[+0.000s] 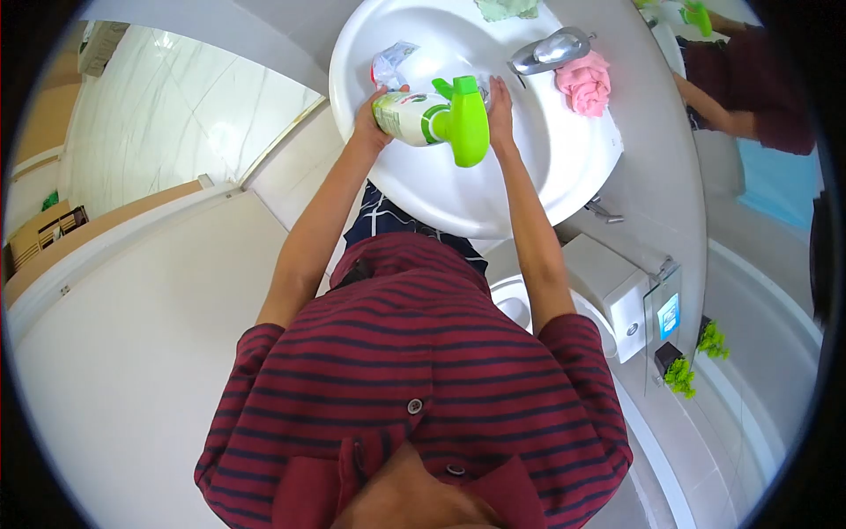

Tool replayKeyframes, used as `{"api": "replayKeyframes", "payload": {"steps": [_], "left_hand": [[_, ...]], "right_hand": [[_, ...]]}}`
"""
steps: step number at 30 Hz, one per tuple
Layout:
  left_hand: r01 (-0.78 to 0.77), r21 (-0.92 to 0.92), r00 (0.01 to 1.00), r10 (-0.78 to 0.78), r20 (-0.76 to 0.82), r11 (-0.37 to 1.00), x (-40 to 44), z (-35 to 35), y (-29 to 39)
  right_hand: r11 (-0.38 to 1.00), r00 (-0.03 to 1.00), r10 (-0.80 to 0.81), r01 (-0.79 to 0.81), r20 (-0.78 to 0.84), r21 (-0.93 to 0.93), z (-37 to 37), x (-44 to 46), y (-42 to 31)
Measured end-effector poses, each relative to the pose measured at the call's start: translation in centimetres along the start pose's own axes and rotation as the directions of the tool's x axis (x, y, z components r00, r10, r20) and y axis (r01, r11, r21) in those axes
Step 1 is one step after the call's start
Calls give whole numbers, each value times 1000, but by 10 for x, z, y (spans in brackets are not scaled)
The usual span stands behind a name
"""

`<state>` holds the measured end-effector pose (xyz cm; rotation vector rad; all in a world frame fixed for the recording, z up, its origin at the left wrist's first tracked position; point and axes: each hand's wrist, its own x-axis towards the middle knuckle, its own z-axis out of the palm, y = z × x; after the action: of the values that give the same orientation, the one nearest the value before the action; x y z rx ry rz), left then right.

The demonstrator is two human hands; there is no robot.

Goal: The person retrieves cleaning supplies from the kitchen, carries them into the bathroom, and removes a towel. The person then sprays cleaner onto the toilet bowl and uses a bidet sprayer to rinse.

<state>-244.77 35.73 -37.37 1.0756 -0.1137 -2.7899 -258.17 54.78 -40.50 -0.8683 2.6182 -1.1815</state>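
Observation:
A white spray bottle [405, 117] with a bright green trigger head [470, 123] is held tilted above the sink [423, 189]. My left hand [374, 122] is wrapped around its base end. On the other side, my right hand [500, 113] is beside the green head, its fingers stretched out; part of it is hidden, and I cannot tell whether it touches the bottle. Behind my left hand, a crumpled clear plastic wrapper [394, 62] with some red and blue on it lies in the basin.
A chrome faucet [552, 51] stands at the sink's right, beside a bunched pink cloth [583, 84]. A pale green cloth [508, 8] lies on the far rim. A toilet [608, 282] and a small potted plant [679, 375] are at lower right. A mirror lines the right wall.

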Motion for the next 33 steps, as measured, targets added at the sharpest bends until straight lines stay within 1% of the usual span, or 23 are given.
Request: {"api": "replayKeyframes", "payload": {"steps": [1, 2, 3, 4, 6, 7, 8, 10, 11, 14, 15, 18, 19, 21, 23, 24, 26, 28, 29, 30, 31, 32, 33], "left_hand": [[16, 0, 999, -16, 35, 1000, 3, -1, -2], [31, -3, 997, -31, 68, 1000, 7, -7, -6], [48, -7, 994, -48, 96, 999, 8, -15, -12], [22, -4, 998, -22, 59, 1000, 10, -24, -22], [-34, 15, 999, 34, -3, 999, 15, -24, -45], [-57, 110, 996, 63, -58, 992, 11, -21, -56], [-104, 239, 988, 128, -87, 965, 11, -18, -62], [-186, 492, 955, 274, -112, 851, 12, -17, -64], [-202, 557, 959, 278, -55, 805, 13, -15, -61], [-22, 700, 978, 160, -133, 714, 0, 16, -38], [-25, 682, 985, 135, -108, 731, 7, 14, -30], [-31, 821, 984, 160, -74, 570, 30, 23, -9], [-98, 852, 967, 251, -40, 514, 21, 31, -9], [-219, 896, 904, 427, 38, 386, 3, 53, -3], [-423, 845, 828, 518, 214, 328, -38, 60, 7], [-517, 805, 773, 562, 294, 290, -61, 56, 8], [-561, 783, 738, 591, 326, 268, -109, 20, 16], [-428, 825, 773, 623, 122, 370, -157, -47, 12], [-360, 813, 754, 656, -36, 458, -180, -89, 0], [-335, 714, 710, 663, -238, 615, -204, -141, -16], [-303, 570, 650, 603, -462, 764, -230, -200, -33], [-373, 355, 523, 510, -683, 857, -261, -253, -56], [-577, 53, 598, 466, -652, 815, -306, -324, -86]], "right_hand": [[983, 997, -66, 60, 32, 173, -18, -6, -25], [933, 989, -137, 109, 58, 343, -35, -16, -51], [907, 980, -57, -29, 189, 420, -47, -30, -73], [862, 947, 18, -178, 321, 474, -54, -47, -93], [717, 984, 36, -147, 175, 681, -53, -67, -125], [715, 993, 56, -110, 101, 690, -47, -70, -123], [682, 984, 153, -168, 86, 712, -48, -75, -121], [591, 939, 338, -265, 65, 762, -48, -81, -116], [620, 941, 338, -213, -12, 755, -44, -85, -107], [802, 962, 242, -124, -128, 584, -52, -83, -97], [907, 967, 229, -168, -116, 387, -47, -82, -78], [942, 949, 238, -173, -207, 289, -54, -65, -65], [954, 941, 235, -176, -245, 242, -55, -58, -66], [944, 930, 267, -200, -252, 261, -57, -49, -60], [919, 915, 316, -230, -251, 319, -62, -42, -72], [941, 913, 276, -193, -302, 278, -57, -43, -59], [975, 921, 158, -88, -356, 205, -57, -48, -49], [983, 929, 156, -112, -336, 147, -59, -53, -54], [986, 933, 153, -122, -325, 115, -60, -55, -57], [985, 941, 143, -106, -307, 135, -59, -55, -60], [983, 949, 133, -90, -285, 159, -55, -55, -61], [979, 957, 128, -81, -259, 186, -47, -56, -60], [923, 959, 208, -128, -194, 362, -40, -57, -48]]}}
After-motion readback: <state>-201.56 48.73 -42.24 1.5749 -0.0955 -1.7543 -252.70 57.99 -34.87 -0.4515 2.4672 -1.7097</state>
